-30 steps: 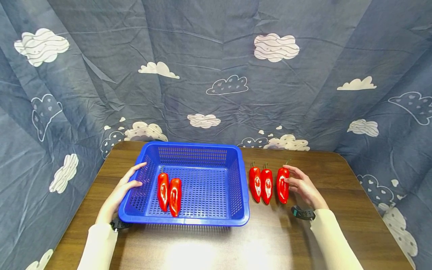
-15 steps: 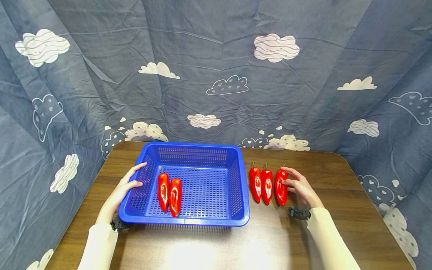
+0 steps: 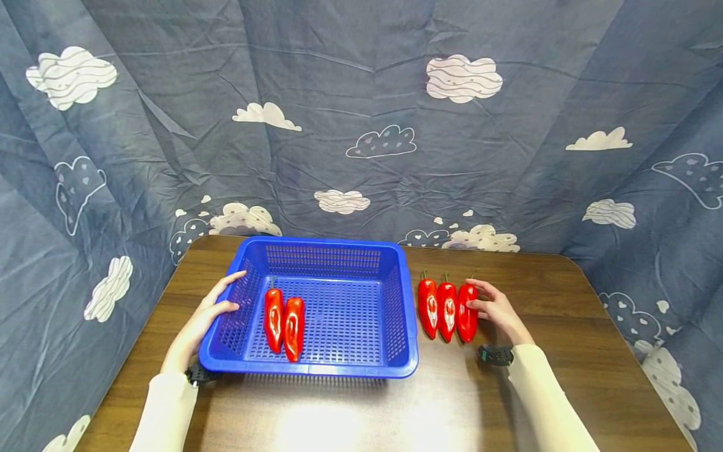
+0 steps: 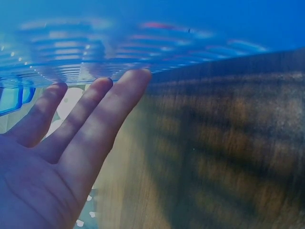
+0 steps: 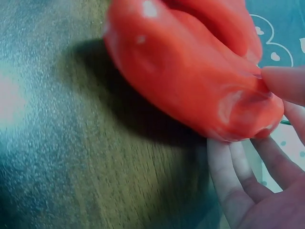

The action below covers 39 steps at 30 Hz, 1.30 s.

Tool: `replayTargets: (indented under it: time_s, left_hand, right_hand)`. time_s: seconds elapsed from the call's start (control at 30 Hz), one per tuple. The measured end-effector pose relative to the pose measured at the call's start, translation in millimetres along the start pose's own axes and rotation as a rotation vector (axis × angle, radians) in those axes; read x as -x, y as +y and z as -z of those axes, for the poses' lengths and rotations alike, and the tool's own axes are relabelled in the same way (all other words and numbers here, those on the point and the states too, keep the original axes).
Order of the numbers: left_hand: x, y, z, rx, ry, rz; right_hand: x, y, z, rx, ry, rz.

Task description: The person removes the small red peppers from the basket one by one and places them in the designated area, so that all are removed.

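Observation:
Over the left rim of a blue perforated plastic basket [image 3: 310, 369], my left hand [image 3: 200, 320] holds on with two digits inside. Its other fingers [image 4: 97, 124] reach up against the outside of the basket in the left wrist view. Two red peppers [image 3: 273, 320] lie side by side inside, toward its left. On the table to the right, my right hand [image 3: 499, 317] grips a glossy red pepper [image 3: 467, 320] near its stem end, thumb [image 5: 286, 83] on one side and fingers opposite. Left of it, two more red peppers [image 3: 447, 312] lie parallel and close, stems pointing away.
The brown wooden table [image 3: 548, 301] carries the basket and peppers, with bright glare at its front. A dark blue cloth [image 3: 361, 94] printed with white clouds hangs behind and at both sides. Each wrist wears a black strap [image 3: 496, 355].
My right hand has moved left with its pepper, narrowing the gap to the two peppers beside it. The left hand and basket have stayed in place.

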State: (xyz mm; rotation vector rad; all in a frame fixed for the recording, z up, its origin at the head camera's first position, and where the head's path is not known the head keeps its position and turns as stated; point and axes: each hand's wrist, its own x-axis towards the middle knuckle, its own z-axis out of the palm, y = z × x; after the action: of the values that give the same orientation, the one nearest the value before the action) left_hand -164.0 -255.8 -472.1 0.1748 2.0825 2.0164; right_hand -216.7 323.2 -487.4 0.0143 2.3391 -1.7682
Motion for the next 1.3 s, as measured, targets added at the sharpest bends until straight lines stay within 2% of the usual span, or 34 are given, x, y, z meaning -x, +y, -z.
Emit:
replayTargets:
  time_s: [0.3,0.53,0.8,1.13,1.3]
  left_hand:
    - [0.1,0.8,-0.4,0.000,0.003,-0.001]
    - [0.4,0.5,-0.4,0.009,0.000,-0.002]
    - [0.2,-1.0,0.2,0.017,-0.001,-0.011]
    - [0.0,-1.8,0.8,0.020,-0.004,-0.021]
    - [0.6,0.2,-0.7,0.009,0.002,-0.003]
  right_hand:
    - [-1.4,0.5,-3.7,0.050,0.014,0.043]
    - [0.2,-1.3,-5.6,0.057,0.043,-0.011]
    - [0.2,-0.5,-6.6,0.113,0.102,0.002]
    - [1.9,1.5,-9.4,0.054,0.096,0.003]
    - [2.9,1.9,-7.8,0.080,0.104,-0.006]
